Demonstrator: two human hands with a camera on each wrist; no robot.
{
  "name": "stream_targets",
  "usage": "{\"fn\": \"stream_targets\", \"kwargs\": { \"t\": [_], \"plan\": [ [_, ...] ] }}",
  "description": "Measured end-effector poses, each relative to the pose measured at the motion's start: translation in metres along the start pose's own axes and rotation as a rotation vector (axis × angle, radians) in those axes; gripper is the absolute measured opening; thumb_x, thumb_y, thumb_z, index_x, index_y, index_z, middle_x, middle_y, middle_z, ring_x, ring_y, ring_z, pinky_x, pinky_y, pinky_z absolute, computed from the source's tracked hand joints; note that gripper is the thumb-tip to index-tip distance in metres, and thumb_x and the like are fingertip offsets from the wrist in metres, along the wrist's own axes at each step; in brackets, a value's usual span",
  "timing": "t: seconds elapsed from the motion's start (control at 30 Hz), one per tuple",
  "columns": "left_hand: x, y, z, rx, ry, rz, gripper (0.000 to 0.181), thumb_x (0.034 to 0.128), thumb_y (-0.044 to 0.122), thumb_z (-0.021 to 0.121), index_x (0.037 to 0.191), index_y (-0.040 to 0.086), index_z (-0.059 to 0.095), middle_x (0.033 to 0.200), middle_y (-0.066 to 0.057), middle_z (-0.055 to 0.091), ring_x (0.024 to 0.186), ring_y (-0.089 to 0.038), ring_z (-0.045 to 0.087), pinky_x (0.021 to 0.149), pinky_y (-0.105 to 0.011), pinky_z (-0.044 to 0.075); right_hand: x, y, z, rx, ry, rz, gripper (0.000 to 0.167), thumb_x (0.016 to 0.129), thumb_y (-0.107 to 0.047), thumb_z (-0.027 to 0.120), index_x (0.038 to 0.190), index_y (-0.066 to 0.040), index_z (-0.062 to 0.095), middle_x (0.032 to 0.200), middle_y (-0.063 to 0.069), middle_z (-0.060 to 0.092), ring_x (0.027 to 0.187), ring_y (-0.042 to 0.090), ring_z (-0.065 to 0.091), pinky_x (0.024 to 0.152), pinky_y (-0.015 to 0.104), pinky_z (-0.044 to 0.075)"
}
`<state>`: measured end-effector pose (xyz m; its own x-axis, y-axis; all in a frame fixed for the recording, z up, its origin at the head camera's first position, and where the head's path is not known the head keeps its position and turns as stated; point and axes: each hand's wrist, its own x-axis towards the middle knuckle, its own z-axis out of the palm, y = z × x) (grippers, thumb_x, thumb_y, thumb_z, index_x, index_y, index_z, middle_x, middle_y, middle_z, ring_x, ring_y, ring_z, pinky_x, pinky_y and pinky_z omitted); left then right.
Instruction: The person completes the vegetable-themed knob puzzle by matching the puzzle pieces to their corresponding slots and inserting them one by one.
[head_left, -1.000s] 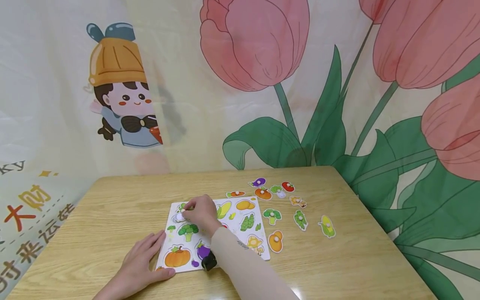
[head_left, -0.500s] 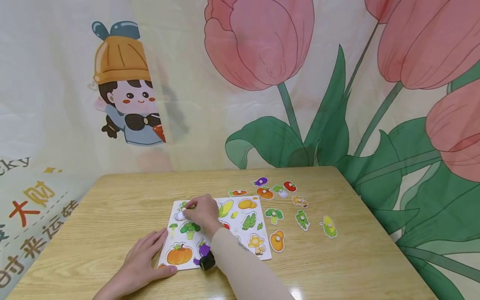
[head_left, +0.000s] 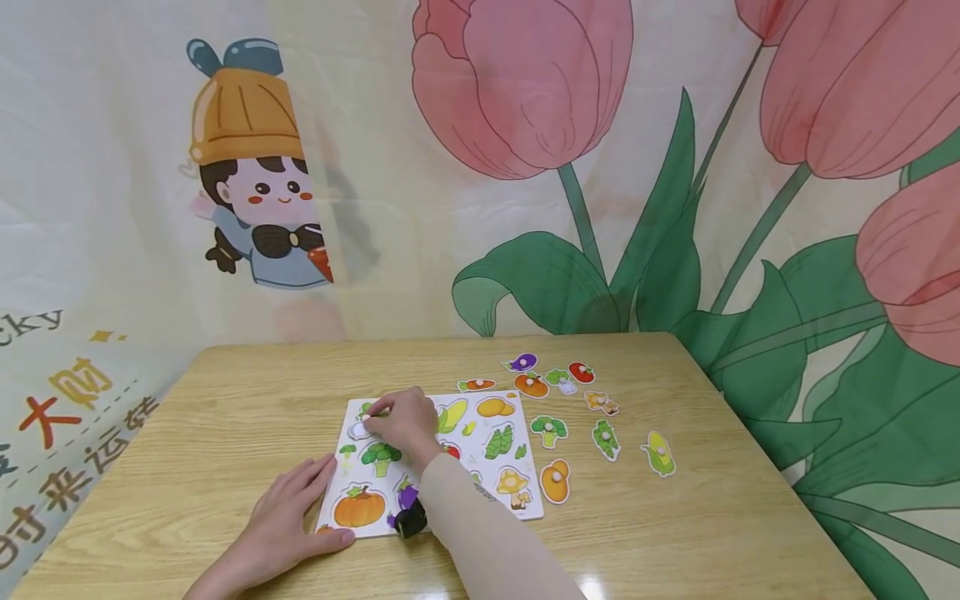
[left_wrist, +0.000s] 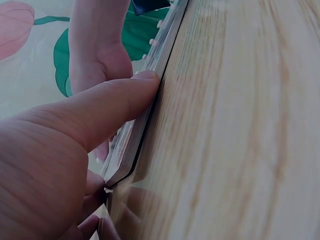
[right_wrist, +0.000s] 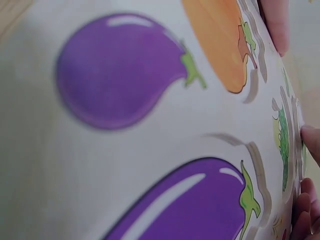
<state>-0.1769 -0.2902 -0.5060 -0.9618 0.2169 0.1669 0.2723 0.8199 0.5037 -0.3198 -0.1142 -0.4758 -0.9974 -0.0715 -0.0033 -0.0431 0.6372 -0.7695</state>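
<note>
A white puzzle board [head_left: 480, 492] printed with vegetables lies flat on the table. My left hand [head_left: 281, 517] rests at its near left corner, fingers along the left edge and thumb [left_wrist: 120, 97] against the near edge. At the board's far left my right hand [head_left: 405, 423] pinches at a mostly white vegetable puzzle piece [head_left: 358, 430] with some green at its top; the fingers partly cover it. Just the edges of my right fingertips [right_wrist: 311, 142] show in the right wrist view, past the printed eggplant [right_wrist: 120, 70] and pumpkin [right_wrist: 217, 40].
Loose knobbed vegetable pieces lie right of and behind the board, among them a corn [head_left: 659, 454], a broccoli [head_left: 549, 432], a potato [head_left: 555, 482], a tomato [head_left: 581, 372] and an eggplant [head_left: 522, 362]. A printed cloth [head_left: 390, 208] hangs behind the wooden table [head_left: 247, 392].
The head view has shifted slightly. My right hand stays over the same far left part of the board, its wrist turning a little; my left hand keeps its place at the corner.
</note>
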Motion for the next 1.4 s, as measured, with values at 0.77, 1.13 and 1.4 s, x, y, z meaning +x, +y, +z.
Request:
{"fn": "stream_targets", "kwargs": {
  "t": [0.77, 1.13, 1.4],
  "plan": [
    [0.000, 0.001, 0.000, 0.021, 0.008, 0.018, 0.108, 0.0799, 0.058, 0.087, 0.160, -0.001, 0.044, 0.163, -0.023, 0.043, 0.150, -0.048, 0.030, 0.113, -0.072, 0.026, -0.002, 0.001, 0.007, -0.075, 0.052, -0.044, 0.008, 0.086, -0.038, 0.090, 0.084, -0.033, 0.085, 0.095, -0.008, 0.054, 0.089, 0.013, 0.045, 0.082, 0.029, 0.039],
    [0.000, -0.001, -0.001, -0.005, 0.007, 0.012, 0.109, 0.0799, 0.060, 0.086, 0.160, 0.000, 0.044, 0.164, -0.021, 0.041, 0.152, -0.049, 0.026, 0.114, -0.075, 0.023, 0.002, 0.012, -0.019, 0.080, -0.214, -0.094, 0.022, 0.096, -0.033, 0.081, 0.118, -0.030, 0.081, 0.114, -0.004, 0.063, 0.099, 0.012, 0.052, 0.082, 0.028, 0.050],
    [0.002, 0.000, 0.000, 0.010, 0.009, 0.014, 0.109, 0.0799, 0.061, 0.086, 0.160, 0.000, 0.044, 0.164, -0.021, 0.041, 0.152, -0.049, 0.027, 0.114, -0.075, 0.023, 0.020, 0.030, -0.076, 0.126, -0.382, -0.250, 0.032, 0.102, -0.027, 0.074, 0.133, -0.019, 0.075, 0.124, -0.001, 0.069, 0.107, 0.015, 0.063, 0.085, 0.030, 0.057]
  ]
}}
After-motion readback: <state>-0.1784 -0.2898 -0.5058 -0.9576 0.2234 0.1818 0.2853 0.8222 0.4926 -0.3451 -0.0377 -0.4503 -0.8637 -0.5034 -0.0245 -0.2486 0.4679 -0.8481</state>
